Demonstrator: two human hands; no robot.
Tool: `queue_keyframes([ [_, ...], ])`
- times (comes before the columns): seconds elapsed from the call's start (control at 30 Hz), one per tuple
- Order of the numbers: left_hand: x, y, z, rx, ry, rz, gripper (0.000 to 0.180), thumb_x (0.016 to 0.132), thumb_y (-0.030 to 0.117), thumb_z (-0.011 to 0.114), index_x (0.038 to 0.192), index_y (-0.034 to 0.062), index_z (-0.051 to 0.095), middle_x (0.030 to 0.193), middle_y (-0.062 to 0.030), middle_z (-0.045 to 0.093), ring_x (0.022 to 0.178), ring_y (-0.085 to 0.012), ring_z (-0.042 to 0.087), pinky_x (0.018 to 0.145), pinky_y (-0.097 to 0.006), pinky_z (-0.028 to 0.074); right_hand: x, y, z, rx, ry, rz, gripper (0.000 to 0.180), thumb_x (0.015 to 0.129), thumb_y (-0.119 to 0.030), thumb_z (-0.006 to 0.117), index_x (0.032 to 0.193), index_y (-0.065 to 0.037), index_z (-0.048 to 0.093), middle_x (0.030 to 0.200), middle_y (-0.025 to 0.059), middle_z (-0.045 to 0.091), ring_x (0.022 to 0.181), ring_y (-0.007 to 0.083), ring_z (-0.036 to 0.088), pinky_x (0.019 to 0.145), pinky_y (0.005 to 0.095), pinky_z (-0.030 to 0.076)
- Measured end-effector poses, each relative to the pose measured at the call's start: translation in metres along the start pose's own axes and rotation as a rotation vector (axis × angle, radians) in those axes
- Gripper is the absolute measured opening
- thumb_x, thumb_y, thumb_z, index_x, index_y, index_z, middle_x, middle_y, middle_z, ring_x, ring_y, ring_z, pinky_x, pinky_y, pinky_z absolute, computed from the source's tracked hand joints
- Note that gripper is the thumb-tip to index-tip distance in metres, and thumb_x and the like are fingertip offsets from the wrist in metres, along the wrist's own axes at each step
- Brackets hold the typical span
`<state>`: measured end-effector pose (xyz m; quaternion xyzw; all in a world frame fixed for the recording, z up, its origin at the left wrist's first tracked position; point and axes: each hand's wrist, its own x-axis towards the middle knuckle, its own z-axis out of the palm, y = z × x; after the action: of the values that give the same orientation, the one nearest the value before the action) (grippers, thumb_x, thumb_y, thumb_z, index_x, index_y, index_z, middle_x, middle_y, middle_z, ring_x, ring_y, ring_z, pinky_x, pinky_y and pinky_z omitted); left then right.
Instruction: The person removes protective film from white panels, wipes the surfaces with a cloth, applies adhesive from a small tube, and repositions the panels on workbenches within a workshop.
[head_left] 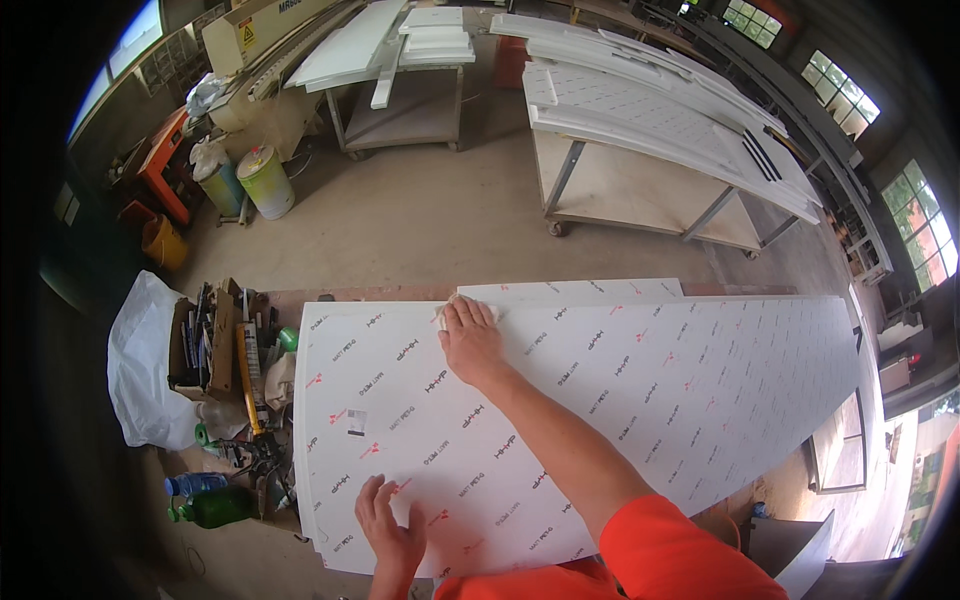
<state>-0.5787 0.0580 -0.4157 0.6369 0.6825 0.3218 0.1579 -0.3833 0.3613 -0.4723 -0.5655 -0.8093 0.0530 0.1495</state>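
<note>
A large white panel [410, 440], covered in printed protective film, lies flat in front of me. My right hand [470, 342] reaches across to its far edge, pressing a pale wadded cloth [488, 309] onto the surface. Most of the cloth is hidden under the palm and fingers. Nearer to me, my left hand [390, 528] is over the panel's front left part, empty, its fingers apart; whether it touches the film I cannot tell. Another white panel [580, 293] shows beyond the far edge.
Left of the panel are a cardboard box of tools [208, 340], a white plastic bag [148, 370], a green bottle [218, 507] and a blue-tinted bottle [195, 484]. Wheeled carts [640, 190] stacked with white boards stand beyond. Two buckets [264, 183] sit by a machine [265, 60].
</note>
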Motion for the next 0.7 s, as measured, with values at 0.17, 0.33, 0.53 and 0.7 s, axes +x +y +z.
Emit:
queue_keyframes([
  [0.17, 0.134, 0.129, 0.149, 0.092, -0.149, 0.423, 0.061, 0.092, 0.027, 0.075, 0.140, -0.0046, 0.055, 0.151, -0.0261, 0.052, 0.145, -0.0446, 0.044, 0.121, -0.058, 0.033, -0.088, 0.218, -0.095, -0.104, 0.220, 0.064, 0.040, 0.100, -0.029, 0.060, 0.129, -0.001, 0.057, 0.137, 0.0150, 0.057, 0.138, 0.0309, 0.048, 0.120, 0.0461, 0.034],
  [0.33, 0.202, 0.184, 0.246, 0.336, -0.136, 0.333, 0.069, 0.099, 0.040, 0.065, 0.148, -0.0053, 0.051, 0.160, -0.0241, 0.045, 0.154, -0.0411, 0.035, 0.128, -0.056, 0.022, -0.172, 0.439, -0.170, -0.231, -0.034, 0.403, 0.056, 0.109, -0.038, 0.047, 0.151, -0.002, 0.049, 0.163, 0.0119, 0.045, 0.155, 0.0276, 0.035, 0.130, 0.0443, 0.022],
  [0.53, 0.209, 0.219, 0.260, 0.464, -0.248, 0.180, 0.080, 0.100, 0.044, 0.059, 0.160, -0.0029, 0.035, 0.169, -0.0220, 0.034, 0.161, -0.0372, 0.022, 0.130, -0.058, 0.008, -0.238, 0.605, -0.230, -0.299, 0.098, 0.657, 0.053, 0.105, -0.035, 0.052, 0.148, -0.004, 0.051, 0.157, 0.0127, 0.048, 0.152, 0.0330, 0.035, 0.127, 0.0471, 0.026],
  [0.7, 0.211, 0.213, 0.269, 0.581, -0.270, 0.132, 0.084, 0.102, 0.050, 0.051, 0.164, -0.0019, 0.029, 0.171, -0.0215, 0.030, 0.161, -0.0352, 0.021, 0.130, -0.058, 0.003, -0.203, 0.506, -0.205, 0.004, 0.030, 0.372, 0.054, 0.105, -0.032, 0.052, 0.148, -0.001, 0.051, 0.166, 0.0156, 0.038, 0.158, 0.0312, 0.026, 0.131, 0.0454, 0.017],
])
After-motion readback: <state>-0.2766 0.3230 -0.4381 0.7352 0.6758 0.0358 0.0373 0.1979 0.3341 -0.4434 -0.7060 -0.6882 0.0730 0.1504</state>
